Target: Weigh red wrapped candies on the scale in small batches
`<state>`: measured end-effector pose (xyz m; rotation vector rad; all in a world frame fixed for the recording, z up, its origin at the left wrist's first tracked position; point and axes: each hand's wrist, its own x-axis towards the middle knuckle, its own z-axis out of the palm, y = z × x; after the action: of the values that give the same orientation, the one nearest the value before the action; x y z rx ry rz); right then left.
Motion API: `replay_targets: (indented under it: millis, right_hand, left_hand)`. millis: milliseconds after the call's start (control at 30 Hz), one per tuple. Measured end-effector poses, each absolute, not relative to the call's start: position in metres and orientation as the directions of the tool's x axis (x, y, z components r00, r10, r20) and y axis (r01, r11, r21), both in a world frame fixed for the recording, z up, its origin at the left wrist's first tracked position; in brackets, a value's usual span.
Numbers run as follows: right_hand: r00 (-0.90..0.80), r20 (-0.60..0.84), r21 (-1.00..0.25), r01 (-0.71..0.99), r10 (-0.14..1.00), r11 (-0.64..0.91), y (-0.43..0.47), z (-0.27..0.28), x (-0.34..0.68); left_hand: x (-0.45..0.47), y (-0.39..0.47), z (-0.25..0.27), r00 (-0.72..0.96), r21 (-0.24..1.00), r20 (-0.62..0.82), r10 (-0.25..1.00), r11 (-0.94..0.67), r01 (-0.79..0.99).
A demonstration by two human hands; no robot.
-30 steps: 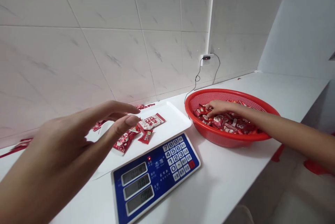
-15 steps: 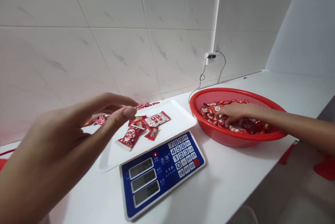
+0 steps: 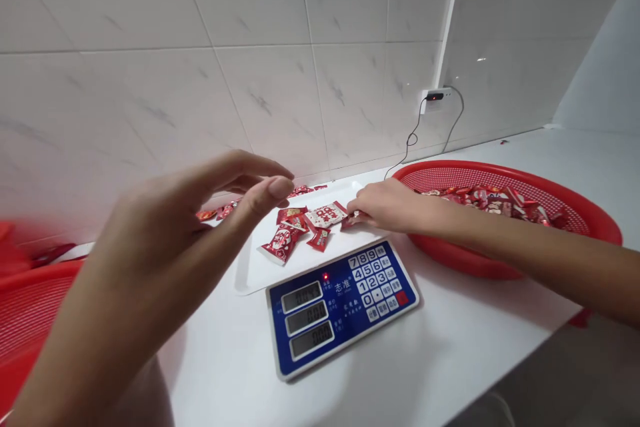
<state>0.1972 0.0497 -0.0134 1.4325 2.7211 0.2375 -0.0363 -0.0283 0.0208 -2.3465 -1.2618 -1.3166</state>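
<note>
My left hand (image 3: 200, 234) hovers at the left of the scale's white tray (image 3: 255, 274), fingers loosely curved, thumb a little apart from them, with nothing visible in the hand. My right hand (image 3: 385, 204) is over the tray's right side, closed on a small red wrapped candy (image 3: 354, 219). On the tray lie several candy packets: a larger red one (image 3: 281, 243), a white and red one (image 3: 325, 214) and a small red one (image 3: 319, 239). The blue digital scale (image 3: 345, 307) faces me; its display digits are blurred.
At the right, a red plastic basket (image 3: 465, 260) holds a heap of red candies (image 3: 500, 204). Another red basket (image 3: 35, 314) stands at the left edge. More candies (image 3: 227, 209) lie behind the tray. A cable (image 3: 411, 140) hangs from the wall socket (image 3: 431, 102).
My right hand has come out of the red basket and moved left to the tray with a candy. The view has shifted left, bringing the left basket in. My left hand keeps its pose.
</note>
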Motion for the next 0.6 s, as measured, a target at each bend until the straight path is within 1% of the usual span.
replay_targets:
  millis: [67, 100, 133, 167, 233, 267, 300, 333, 367, 400, 433, 467, 500, 533, 600]
  right_hand:
    - [-0.568, 0.038, 0.192, 0.812, 0.822, 0.552, 0.054, -0.019, 0.188]
    - [-0.563, 0.085, 0.164, 0.822, 0.822, 0.546, 0.055, -0.017, 0.187]
    - [-0.553, 0.160, 0.103, 0.833, 0.818, 0.543, 0.055, -0.012, 0.186]
    - [-0.529, 0.257, 0.008, 0.838, 0.809, 0.545, 0.054, -0.005, 0.186]
    - [-0.409, 0.483, -0.259, 0.778, 0.774, 0.573, 0.048, 0.016, 0.183]
    - [-0.314, 0.582, -0.411, 0.682, 0.750, 0.605, 0.043, 0.027, 0.180]
    - [-0.211, 0.643, -0.555, 0.534, 0.736, 0.638, 0.037, 0.038, 0.177]
    - [-0.110, 0.661, -0.675, 0.346, 0.743, 0.652, 0.031, 0.047, 0.174]
    - [-0.031, 0.630, -0.765, 0.147, 0.776, 0.627, 0.025, 0.054, 0.172]
    - [0.013, 0.569, -0.822, -0.037, 0.822, 0.569, 0.020, 0.059, 0.171]
    - [0.022, 0.495, -0.854, -0.175, 0.869, 0.491, 0.016, 0.061, 0.171]
    - [0.017, 0.424, -0.873, -0.259, 0.905, 0.414, 0.014, 0.060, 0.173]
    - [0.005, 0.372, -0.888, -0.288, 0.928, 0.358, 0.013, 0.057, 0.177]
    - [-0.009, 0.349, -0.901, -0.278, 0.937, 0.333, 0.015, 0.052, 0.182]
    - [-0.045, 0.368, -0.920, -0.166, 0.929, 0.356, 0.025, 0.039, 0.195]
  left_hand:
    - [-0.035, -0.032, 0.022, 0.254, 0.237, 0.759, 0.599, -0.618, 0.750]
    - [-0.035, -0.033, 0.023, 0.254, 0.235, 0.764, 0.593, -0.622, 0.747]
    - [-0.034, -0.035, 0.024, 0.251, 0.236, 0.769, 0.588, -0.625, 0.744]
    - [-0.032, -0.036, 0.025, 0.243, 0.247, 0.766, 0.596, -0.620, 0.745]
    - [-0.030, -0.038, 0.027, 0.217, 0.287, 0.743, 0.633, -0.595, 0.751]
    - [-0.028, -0.039, 0.027, 0.201, 0.310, 0.732, 0.651, -0.581, 0.752]
    - [-0.027, -0.040, 0.028, 0.187, 0.331, 0.720, 0.668, -0.568, 0.754]
    - [-0.027, -0.041, 0.029, 0.175, 0.345, 0.712, 0.680, -0.556, 0.756]
    - [-0.026, -0.041, 0.029, 0.166, 0.354, 0.708, 0.686, -0.549, 0.757]
    - [-0.026, -0.042, 0.030, 0.159, 0.360, 0.707, 0.689, -0.543, 0.758]
    - [-0.027, -0.043, 0.030, 0.153, 0.364, 0.706, 0.692, -0.539, 0.760]
    - [-0.027, -0.044, 0.031, 0.147, 0.366, 0.709, 0.690, -0.537, 0.760]
    - [-0.028, -0.044, 0.031, 0.141, 0.368, 0.711, 0.689, -0.535, 0.760]
    - [-0.028, -0.044, 0.031, 0.134, 0.370, 0.716, 0.686, -0.534, 0.760]
    - [-0.029, -0.042, 0.030, 0.138, 0.363, 0.720, 0.680, -0.538, 0.761]
